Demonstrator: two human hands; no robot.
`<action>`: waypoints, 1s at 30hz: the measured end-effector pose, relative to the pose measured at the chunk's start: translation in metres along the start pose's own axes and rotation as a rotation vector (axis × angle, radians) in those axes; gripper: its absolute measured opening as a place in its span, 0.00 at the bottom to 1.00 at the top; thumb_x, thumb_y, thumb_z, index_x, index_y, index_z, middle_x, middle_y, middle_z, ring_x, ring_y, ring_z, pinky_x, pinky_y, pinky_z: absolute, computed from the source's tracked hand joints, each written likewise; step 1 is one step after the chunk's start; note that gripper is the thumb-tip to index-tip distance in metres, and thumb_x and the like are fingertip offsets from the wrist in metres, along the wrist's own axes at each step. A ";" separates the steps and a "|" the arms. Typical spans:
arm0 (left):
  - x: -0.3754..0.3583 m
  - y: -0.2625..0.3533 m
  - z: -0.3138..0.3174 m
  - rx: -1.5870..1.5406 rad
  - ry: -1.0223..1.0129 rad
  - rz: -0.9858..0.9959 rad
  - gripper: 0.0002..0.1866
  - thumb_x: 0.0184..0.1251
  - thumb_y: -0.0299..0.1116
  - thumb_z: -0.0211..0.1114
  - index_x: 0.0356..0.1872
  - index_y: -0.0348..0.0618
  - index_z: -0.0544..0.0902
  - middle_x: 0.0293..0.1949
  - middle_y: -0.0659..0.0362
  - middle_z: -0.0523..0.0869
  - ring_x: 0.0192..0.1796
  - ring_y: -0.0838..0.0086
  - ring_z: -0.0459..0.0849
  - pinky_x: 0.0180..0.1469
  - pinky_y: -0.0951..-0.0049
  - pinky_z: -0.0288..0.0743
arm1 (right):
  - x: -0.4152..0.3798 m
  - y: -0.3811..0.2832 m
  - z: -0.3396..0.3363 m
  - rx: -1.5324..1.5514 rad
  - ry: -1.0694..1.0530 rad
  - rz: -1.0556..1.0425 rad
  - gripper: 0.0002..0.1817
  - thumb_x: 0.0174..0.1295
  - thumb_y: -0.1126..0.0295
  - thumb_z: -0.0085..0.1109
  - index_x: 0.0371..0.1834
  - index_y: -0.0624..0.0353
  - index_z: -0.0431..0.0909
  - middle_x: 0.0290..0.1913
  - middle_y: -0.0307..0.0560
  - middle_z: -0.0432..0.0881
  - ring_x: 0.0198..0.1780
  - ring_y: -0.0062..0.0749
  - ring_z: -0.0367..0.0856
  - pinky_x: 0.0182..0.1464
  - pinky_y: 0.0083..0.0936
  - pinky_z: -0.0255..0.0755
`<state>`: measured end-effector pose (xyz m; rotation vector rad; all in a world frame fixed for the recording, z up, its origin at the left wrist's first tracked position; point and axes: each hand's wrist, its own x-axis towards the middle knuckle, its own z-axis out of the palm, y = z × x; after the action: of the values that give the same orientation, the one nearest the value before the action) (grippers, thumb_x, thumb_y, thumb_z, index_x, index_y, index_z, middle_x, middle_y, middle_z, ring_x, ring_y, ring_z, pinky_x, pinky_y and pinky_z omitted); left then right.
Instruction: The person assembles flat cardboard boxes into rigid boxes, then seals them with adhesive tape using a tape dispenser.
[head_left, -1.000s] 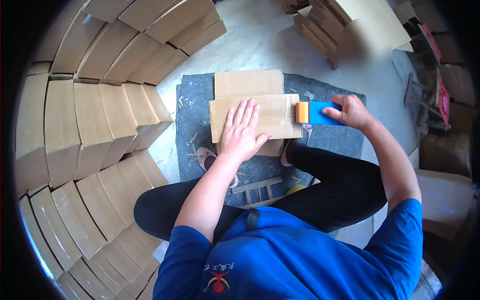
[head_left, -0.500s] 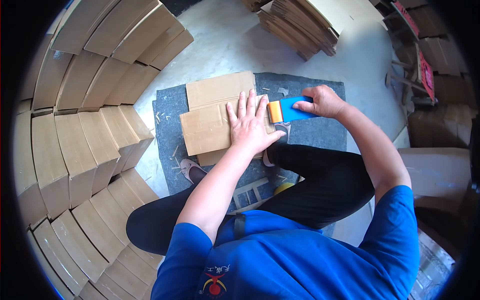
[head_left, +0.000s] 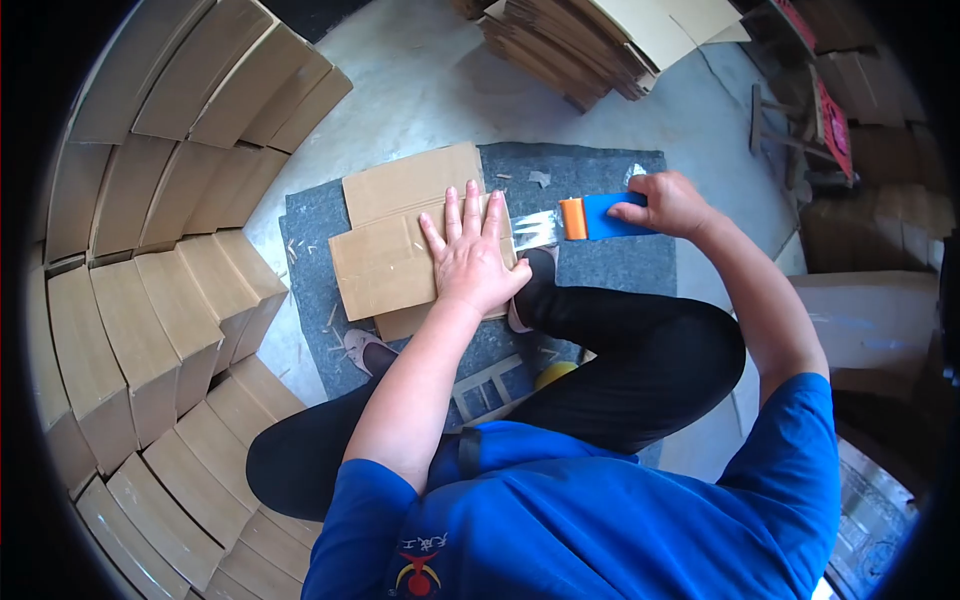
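Note:
My left hand (head_left: 470, 262) lies flat with fingers spread on a folded cardboard box (head_left: 385, 268), pressing near its right side. To the right, my right hand (head_left: 672, 204) is wrapped round a blue tape dispenser (head_left: 612, 217) with an orange front part. A strip of clear tape (head_left: 537, 230) stretches between the box's right edge and the dispenser. The box's upper flap (head_left: 412, 185) sticks out behind my left fingers. The cardboard is over a dark grey mat (head_left: 620, 268) on the floor.
Stacked cardboard boxes (head_left: 180, 370) rise along the left side. A pile of flat cardboard (head_left: 570, 50) is at the top. At the right are a wooden stand (head_left: 790, 135) with a red panel and more boxes (head_left: 870, 325). My feet are beside the cardboard.
The dispenser in my right hand has moved right, away from the box edge, and a length of clear tape now shows between them. The view has shifted slightly. My left hand stays on the cardboard.

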<state>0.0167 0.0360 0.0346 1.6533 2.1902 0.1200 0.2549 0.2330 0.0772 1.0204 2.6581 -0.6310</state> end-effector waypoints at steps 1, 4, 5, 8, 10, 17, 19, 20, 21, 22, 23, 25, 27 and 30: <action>0.000 0.000 -0.001 0.016 -0.022 -0.002 0.52 0.56 0.56 0.68 0.82 0.54 0.55 0.84 0.52 0.46 0.85 0.55 0.36 0.79 0.35 0.22 | 0.007 -0.010 0.004 -0.083 -0.004 0.006 0.30 0.59 0.38 0.64 0.29 0.58 0.85 0.27 0.57 0.85 0.34 0.54 0.86 0.40 0.46 0.79; -0.005 -0.003 0.000 -0.033 0.023 0.027 0.52 0.53 0.53 0.71 0.80 0.52 0.59 0.83 0.50 0.47 0.85 0.54 0.38 0.80 0.37 0.23 | 0.027 -0.060 0.021 -0.177 -0.056 0.032 0.26 0.60 0.41 0.63 0.31 0.57 0.87 0.31 0.53 0.88 0.37 0.50 0.88 0.43 0.43 0.81; -0.007 -0.006 0.001 -0.030 0.021 0.026 0.52 0.53 0.53 0.71 0.80 0.52 0.59 0.83 0.50 0.47 0.85 0.54 0.38 0.80 0.37 0.23 | 0.031 -0.083 0.026 -0.196 -0.071 0.043 0.25 0.60 0.43 0.63 0.32 0.56 0.87 0.32 0.52 0.89 0.38 0.49 0.88 0.44 0.41 0.82; -0.008 -0.028 0.019 -0.319 0.375 0.231 0.34 0.52 0.41 0.70 0.64 0.46 0.78 0.76 0.49 0.64 0.81 0.51 0.52 0.80 0.36 0.30 | 0.035 -0.129 0.036 -0.133 -0.073 0.180 0.19 0.64 0.50 0.59 0.35 0.56 0.86 0.34 0.50 0.90 0.38 0.45 0.90 0.44 0.40 0.83; -0.009 -0.037 0.029 -0.388 0.422 0.247 0.30 0.50 0.38 0.69 0.59 0.45 0.80 0.70 0.50 0.69 0.78 0.51 0.59 0.80 0.37 0.34 | 0.034 -0.131 0.045 -0.127 -0.021 0.182 0.19 0.64 0.50 0.60 0.37 0.56 0.84 0.32 0.50 0.89 0.36 0.45 0.90 0.41 0.39 0.83; -0.017 -0.040 0.037 -0.452 0.565 0.363 0.10 0.52 0.25 0.62 0.36 0.42 0.86 0.42 0.55 0.83 0.57 0.56 0.81 0.75 0.42 0.59 | 0.033 -0.132 0.120 -0.312 -0.100 -0.070 0.35 0.67 0.67 0.51 0.78 0.61 0.57 0.41 0.49 0.90 0.40 0.42 0.90 0.39 0.37 0.81; -0.022 -0.032 0.034 -0.360 0.539 0.358 0.11 0.56 0.25 0.63 0.41 0.42 0.86 0.46 0.54 0.84 0.59 0.55 0.81 0.74 0.47 0.64 | 0.035 -0.129 0.131 -0.364 -0.090 -0.079 0.35 0.67 0.66 0.52 0.78 0.61 0.58 0.40 0.48 0.89 0.40 0.42 0.90 0.41 0.37 0.81; -0.027 -0.026 0.033 -0.308 0.531 0.325 0.12 0.59 0.27 0.63 0.44 0.42 0.86 0.50 0.54 0.83 0.62 0.56 0.80 0.74 0.49 0.64 | 0.036 -0.129 0.135 -0.411 -0.084 -0.083 0.35 0.67 0.66 0.52 0.78 0.62 0.58 0.41 0.48 0.89 0.40 0.42 0.90 0.42 0.37 0.81; -0.033 -0.022 0.036 -0.253 0.519 0.286 0.14 0.61 0.29 0.64 0.48 0.42 0.85 0.53 0.54 0.83 0.65 0.58 0.78 0.75 0.51 0.63 | 0.033 -0.130 0.128 -0.427 -0.080 -0.075 0.34 0.69 0.67 0.51 0.78 0.65 0.57 0.43 0.49 0.89 0.41 0.40 0.90 0.43 0.36 0.81; -0.040 -0.023 0.039 -0.173 0.457 0.283 0.19 0.65 0.32 0.64 0.57 0.43 0.83 0.60 0.54 0.80 0.71 0.61 0.74 0.76 0.53 0.61 | 0.029 -0.138 0.115 -0.418 -0.114 -0.016 0.34 0.69 0.67 0.50 0.78 0.67 0.56 0.44 0.51 0.88 0.42 0.39 0.90 0.43 0.36 0.81; -0.045 -0.023 0.042 -0.161 0.427 0.271 0.22 0.66 0.34 0.64 0.61 0.42 0.81 0.64 0.54 0.79 0.73 0.61 0.71 0.77 0.54 0.59 | 0.024 -0.148 0.101 -0.405 -0.152 0.042 0.34 0.70 0.67 0.49 0.78 0.68 0.55 0.45 0.52 0.88 0.44 0.38 0.90 0.44 0.36 0.81; -0.051 -0.026 0.041 -0.200 0.418 0.263 0.23 0.68 0.35 0.63 0.63 0.41 0.80 0.65 0.53 0.77 0.74 0.61 0.70 0.78 0.55 0.58 | 0.014 -0.160 0.094 -0.456 -0.041 -0.056 0.37 0.67 0.71 0.51 0.80 0.67 0.52 0.40 0.51 0.87 0.37 0.43 0.90 0.39 0.38 0.81; -0.051 -0.029 0.039 -0.222 0.426 0.272 0.23 0.68 0.35 0.63 0.63 0.40 0.79 0.66 0.53 0.77 0.74 0.61 0.70 0.78 0.55 0.58 | 0.008 -0.167 0.106 -0.614 0.027 -0.137 0.39 0.67 0.70 0.50 0.81 0.69 0.48 0.37 0.51 0.87 0.33 0.40 0.89 0.37 0.38 0.80; -0.059 -0.041 0.034 -0.072 0.341 0.148 0.29 0.74 0.44 0.58 0.71 0.42 0.73 0.76 0.55 0.68 0.79 0.64 0.62 0.81 0.56 0.49 | 0.014 -0.168 0.114 -0.571 -0.106 -0.066 0.42 0.67 0.69 0.52 0.81 0.71 0.46 0.36 0.54 0.87 0.36 0.40 0.87 0.37 0.38 0.79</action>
<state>0.0054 -0.0373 0.0058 1.8650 2.2647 0.5522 0.1365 0.0758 0.0242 0.7115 2.5463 0.0748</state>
